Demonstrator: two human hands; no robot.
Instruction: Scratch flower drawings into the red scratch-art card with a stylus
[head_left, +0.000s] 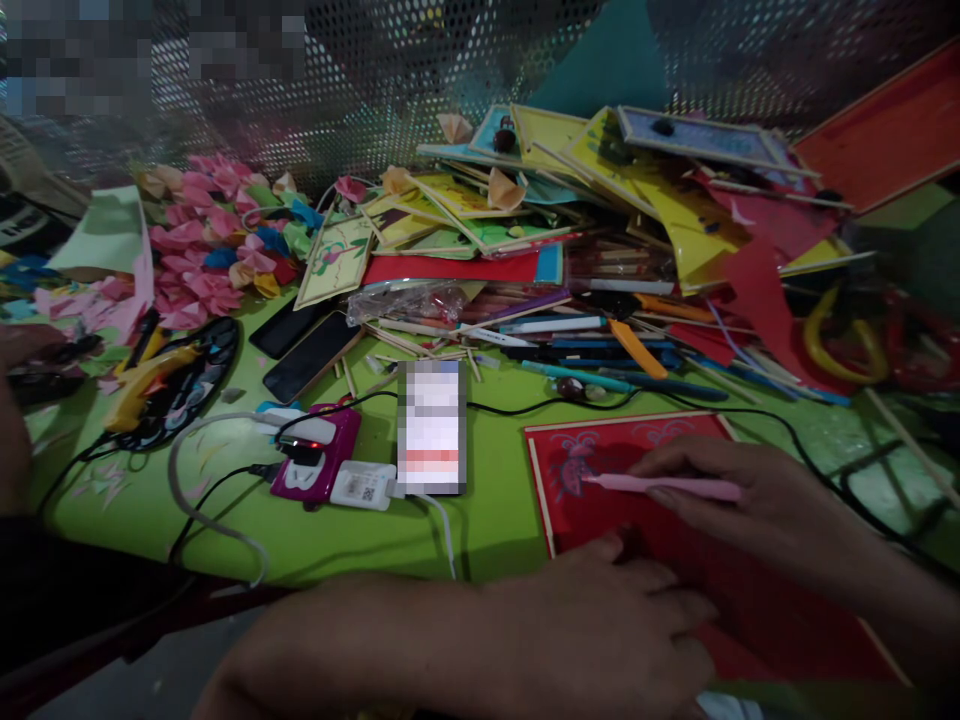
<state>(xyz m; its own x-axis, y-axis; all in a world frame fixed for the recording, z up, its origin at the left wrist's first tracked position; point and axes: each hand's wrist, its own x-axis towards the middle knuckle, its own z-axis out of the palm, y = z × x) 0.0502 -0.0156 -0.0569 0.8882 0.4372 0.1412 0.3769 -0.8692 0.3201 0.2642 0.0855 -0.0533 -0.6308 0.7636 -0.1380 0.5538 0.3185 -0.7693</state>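
Observation:
A red sheet (757, 590) edged with thin wooden strips lies on the green table (495, 530). Blue insect-like line drawings (576, 468) mark its upper left part. My right hand (720, 490) pinches a pink pen (675, 486), whose tip touches or nearly touches the left drawing. Across the lower left of the sheet rests my left hand (622, 620), palm down, its fingers spread and nothing seen in it.
Left of the sheet are a lit phone (432, 425), a magenta power strip (319, 470) with cables, and a yellow glue gun (146, 385). Pens, sticks and framed paper pictures (525, 220) pile up behind. Another person's hand (34, 350) is at far left.

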